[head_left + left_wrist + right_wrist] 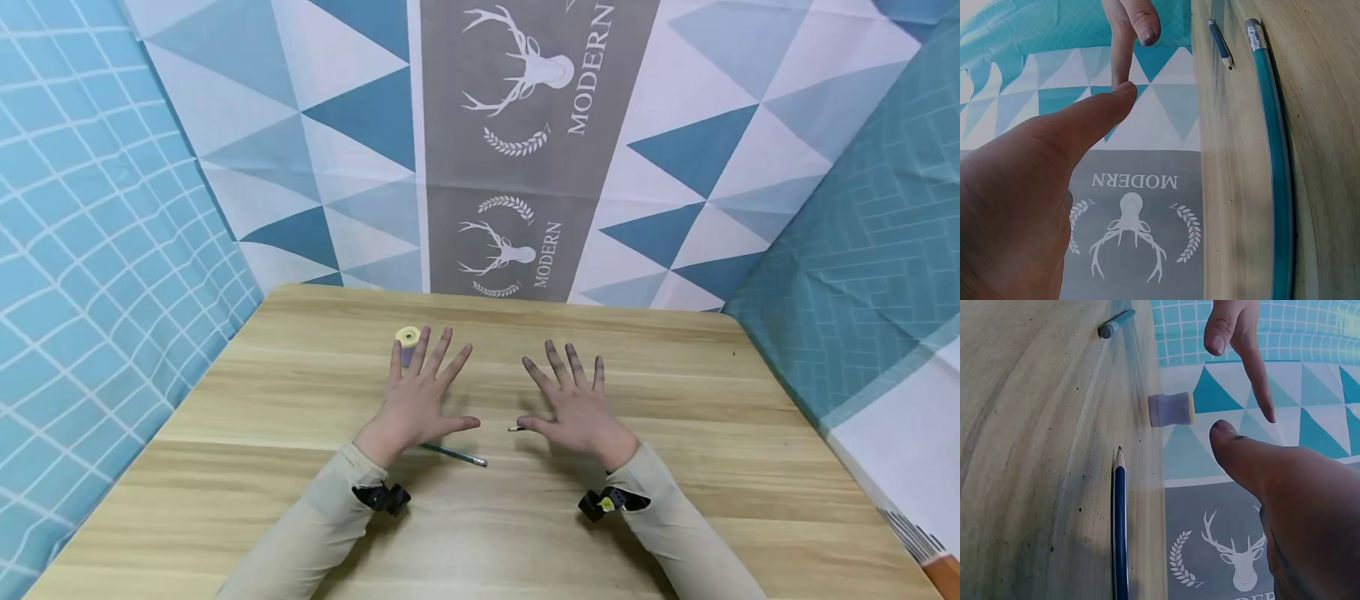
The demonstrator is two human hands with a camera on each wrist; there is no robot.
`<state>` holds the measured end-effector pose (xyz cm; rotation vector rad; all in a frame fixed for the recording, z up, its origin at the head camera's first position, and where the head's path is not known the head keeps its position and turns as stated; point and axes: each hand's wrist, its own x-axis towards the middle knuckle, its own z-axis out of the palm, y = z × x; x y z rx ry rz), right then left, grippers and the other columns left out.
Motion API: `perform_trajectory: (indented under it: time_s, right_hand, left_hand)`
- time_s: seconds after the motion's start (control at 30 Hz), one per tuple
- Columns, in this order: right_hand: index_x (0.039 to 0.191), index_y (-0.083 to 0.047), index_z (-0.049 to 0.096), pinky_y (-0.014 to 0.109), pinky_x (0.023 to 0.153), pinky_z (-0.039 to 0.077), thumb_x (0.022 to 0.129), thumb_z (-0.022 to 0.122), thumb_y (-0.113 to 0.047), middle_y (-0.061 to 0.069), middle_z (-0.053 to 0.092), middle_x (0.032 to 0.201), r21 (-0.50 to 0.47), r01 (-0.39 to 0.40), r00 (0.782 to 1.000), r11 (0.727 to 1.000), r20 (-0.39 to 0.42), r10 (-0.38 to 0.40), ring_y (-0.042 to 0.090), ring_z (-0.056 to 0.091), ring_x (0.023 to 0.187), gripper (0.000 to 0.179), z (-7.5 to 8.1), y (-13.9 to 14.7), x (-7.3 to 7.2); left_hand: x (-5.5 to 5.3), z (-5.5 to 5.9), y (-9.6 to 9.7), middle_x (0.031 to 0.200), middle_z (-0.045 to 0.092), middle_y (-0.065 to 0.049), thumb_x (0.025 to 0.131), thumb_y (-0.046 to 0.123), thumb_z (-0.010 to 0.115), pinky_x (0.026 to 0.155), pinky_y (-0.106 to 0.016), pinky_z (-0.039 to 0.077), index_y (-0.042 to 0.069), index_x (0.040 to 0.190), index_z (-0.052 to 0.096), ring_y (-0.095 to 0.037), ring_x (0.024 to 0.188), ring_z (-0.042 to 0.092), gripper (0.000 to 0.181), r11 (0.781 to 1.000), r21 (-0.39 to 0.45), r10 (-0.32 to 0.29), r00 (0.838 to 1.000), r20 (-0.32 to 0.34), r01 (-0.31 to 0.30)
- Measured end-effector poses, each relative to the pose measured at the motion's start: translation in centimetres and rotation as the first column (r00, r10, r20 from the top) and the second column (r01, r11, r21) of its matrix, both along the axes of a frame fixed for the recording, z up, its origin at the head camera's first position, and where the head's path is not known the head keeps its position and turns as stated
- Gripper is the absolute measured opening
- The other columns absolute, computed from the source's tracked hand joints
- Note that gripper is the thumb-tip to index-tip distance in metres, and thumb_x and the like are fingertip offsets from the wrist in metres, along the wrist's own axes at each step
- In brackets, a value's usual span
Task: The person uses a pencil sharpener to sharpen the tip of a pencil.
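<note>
Fingers spread wide, my left hand (418, 404) hovers over the wooden table and holds nothing. A green pencil (457, 455) with a metal-banded eraser end lies below it, partly hidden by the wrist. Just beyond the left fingers stands a small purple, waisted cylinder (1171, 409) with a yellow top and a dark central spot. My right hand (581, 417) is likewise spread and holds nothing. Under it lies a dark blue pencil (1120, 531), its sharpened tip pointing toward the left hand; most of it is hidden in the head view.
The wooden table (712, 533) reaches back to a patterned cloth wall (495, 167) with deer prints. Blue tiled-pattern cloth (90, 217) hangs at the left, teal cloth (870, 233) at the right. Both wrists wear black straps with cameras.
</note>
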<state>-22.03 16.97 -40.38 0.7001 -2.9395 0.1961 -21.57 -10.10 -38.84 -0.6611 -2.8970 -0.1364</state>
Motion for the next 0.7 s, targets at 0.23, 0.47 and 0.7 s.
perform_trajectory:
  time_s: [0.23, 0.47, 0.7]
  right_hand:
    - [0.158, -0.022, 0.028, 0.074, 0.112, -0.005, 0.091, 0.062, -0.056, 0.019, 0.006, 0.164, -0.019, -0.022, 0.999, 1.000, -0.033, 0.022, 0.046, 0.003, 0.148, 0.082, 0.2, 0.3, -0.2]
    - [0.148, -0.020, 0.044, 0.076, 0.111, 0.004, 0.087, 0.074, -0.045, 0.023, 0.018, 0.160, -0.103, -0.078, 0.994, 0.992, -0.091, 0.069, 0.050, 0.011, 0.145, 0.073, 1.0, 1.3, -1.0]
    - [0.136, -0.016, 0.055, 0.076, 0.108, 0.019, 0.090, 0.072, -0.039, 0.027, 0.030, 0.154, -0.080, -0.123, 0.992, 0.989, 0.017, 0.125, 0.052, 0.019, 0.142, 0.054, 0.3, 2.0, -1.5]
  left_hand:
    - [-0.4, 0.2, -0.3, 0.166, -0.005, -0.012, 0.081, 0.071, 0.065, 0.113, -0.066, -0.017, 0.023, 0.161, 0.016, -0.037, 0.148, -0.016, 0.105, 0.999, 0.033, 0.012, 1.000, 0.019, -0.013]
    - [-2.0, 0.3, -1.8, 0.165, 0.004, -0.016, 0.080, 0.065, 0.070, 0.114, -0.069, -0.007, 0.021, 0.160, 0.019, -0.040, 0.150, -0.005, 0.105, 0.992, 0.111, 0.069, 0.997, -0.042, -0.064]
    - [-4.7, -0.9, -4.1, 0.162, 0.009, -0.021, 0.079, 0.043, 0.082, 0.113, -0.072, -0.002, 0.014, 0.159, 0.017, -0.044, 0.148, 0.002, 0.107, 0.961, 0.248, 0.136, 0.990, -0.036, -0.123]
